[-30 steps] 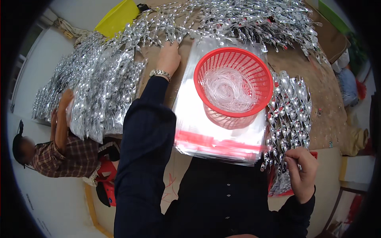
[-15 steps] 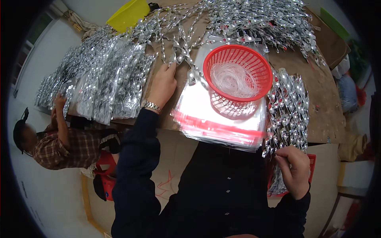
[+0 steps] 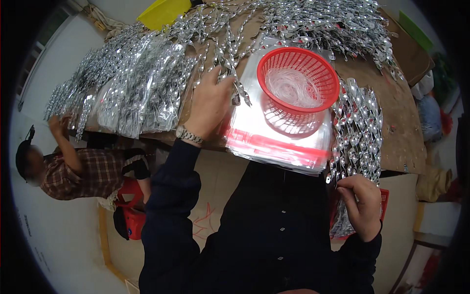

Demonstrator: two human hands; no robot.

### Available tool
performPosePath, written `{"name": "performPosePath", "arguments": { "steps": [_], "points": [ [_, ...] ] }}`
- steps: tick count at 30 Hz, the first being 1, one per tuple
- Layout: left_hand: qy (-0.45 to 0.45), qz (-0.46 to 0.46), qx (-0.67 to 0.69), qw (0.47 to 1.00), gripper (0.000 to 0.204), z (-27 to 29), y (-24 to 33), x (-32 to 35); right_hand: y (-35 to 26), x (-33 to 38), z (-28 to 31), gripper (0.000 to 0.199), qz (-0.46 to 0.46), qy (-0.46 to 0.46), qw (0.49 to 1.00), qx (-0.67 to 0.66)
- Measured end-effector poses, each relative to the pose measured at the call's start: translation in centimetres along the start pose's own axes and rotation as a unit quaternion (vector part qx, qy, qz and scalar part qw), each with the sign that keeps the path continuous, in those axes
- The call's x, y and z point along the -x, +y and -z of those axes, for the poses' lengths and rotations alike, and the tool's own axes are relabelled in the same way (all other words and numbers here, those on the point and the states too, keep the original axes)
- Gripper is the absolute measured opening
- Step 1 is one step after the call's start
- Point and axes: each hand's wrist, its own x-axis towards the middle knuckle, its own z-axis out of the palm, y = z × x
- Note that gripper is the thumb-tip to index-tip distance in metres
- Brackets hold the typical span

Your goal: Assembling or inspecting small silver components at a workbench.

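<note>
**Silver spirals: light, springy, easy to tangle**

We are reaching our left hand [image 3: 209, 105] across the bench [image 3: 391, 122], fingers spread fairly wide and resting on the loose silver spiral strips [image 3: 230, 63] just beside the red basket [image 3: 298, 81]; our right hand [image 3: 361, 206] is closing around the lower end of a bagged bundle of spirals [image 3: 356, 130] that is hanging over the bench's near edge.

We are judging the strips to be very light, thin and springy, with a slick foil surface and twists that are likely catching on one another; taking them at one end, or pinching a few together mid-length, looks safest against kinking.

The red basket is sitting on a stack of clear bags with red seal strips [image 3: 279, 144] and is holding a loose coil of thin whitish thread; more filled bags [image 3: 142, 93] are lying at the left, where another person [image 3: 73, 166] is working.
</note>
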Motion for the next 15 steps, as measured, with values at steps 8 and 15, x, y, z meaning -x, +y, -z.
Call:
{"name": "performPosePath", "arguments": {
  "steps": [8,15],
  "points": [
    [-0.073,-0.147,-0.053,0.985,0.024,-1.8,-1.5,-1.0,-0.3,0.8,-0.4,0.006,0.024,0.005,1.000,-0.009],
    [-0.054,-0.171,-0.039,0.983,0.018,-0.6,-2.9,-0.9,-0.1,1.1,-0.8,0.006,0.024,0.008,0.999,-0.023]
  ]
}}
